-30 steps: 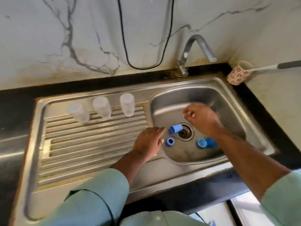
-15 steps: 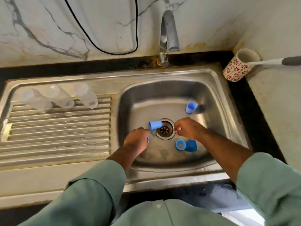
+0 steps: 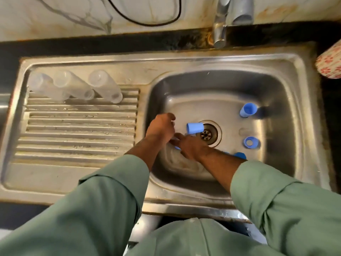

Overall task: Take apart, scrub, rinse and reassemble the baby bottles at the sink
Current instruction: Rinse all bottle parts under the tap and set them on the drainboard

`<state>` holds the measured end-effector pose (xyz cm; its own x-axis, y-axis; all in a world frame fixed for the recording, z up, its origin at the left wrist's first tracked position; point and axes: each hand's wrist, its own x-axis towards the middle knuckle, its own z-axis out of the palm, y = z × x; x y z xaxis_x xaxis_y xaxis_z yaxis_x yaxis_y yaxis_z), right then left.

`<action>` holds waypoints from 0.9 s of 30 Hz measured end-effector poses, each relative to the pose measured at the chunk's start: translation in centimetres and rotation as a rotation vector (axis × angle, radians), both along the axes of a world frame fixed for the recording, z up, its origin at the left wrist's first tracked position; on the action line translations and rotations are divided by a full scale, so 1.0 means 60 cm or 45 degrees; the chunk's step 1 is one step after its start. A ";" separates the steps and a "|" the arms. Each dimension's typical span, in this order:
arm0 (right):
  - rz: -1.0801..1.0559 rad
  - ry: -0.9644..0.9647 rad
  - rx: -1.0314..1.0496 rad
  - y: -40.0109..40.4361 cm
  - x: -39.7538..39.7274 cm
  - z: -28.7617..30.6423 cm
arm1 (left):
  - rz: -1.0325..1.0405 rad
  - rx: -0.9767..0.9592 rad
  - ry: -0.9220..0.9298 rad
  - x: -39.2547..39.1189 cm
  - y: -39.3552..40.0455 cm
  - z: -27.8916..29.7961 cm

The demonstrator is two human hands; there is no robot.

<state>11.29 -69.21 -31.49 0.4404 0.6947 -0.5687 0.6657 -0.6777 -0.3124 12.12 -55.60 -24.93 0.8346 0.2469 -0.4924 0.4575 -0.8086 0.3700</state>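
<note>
- A pale marble-look wall [image 3: 73, 13] with grey veins runs behind the sink, stained rusty near the tap.
- A black cable [image 3: 147, 21] loops down across it.
- A dark stone counter [image 3: 110, 43] borders the steel surround (its edge looks grimy, though blur makes this uncertain).
- Light is soft and even.

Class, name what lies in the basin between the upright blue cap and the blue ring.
Head view: only bare steel basin floor separates the upright blue cap from the blue ring.
</note>
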 end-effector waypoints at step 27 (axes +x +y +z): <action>-2.058 1.134 1.344 -0.080 0.138 0.184 | -0.036 -0.304 -0.633 0.283 -0.102 0.231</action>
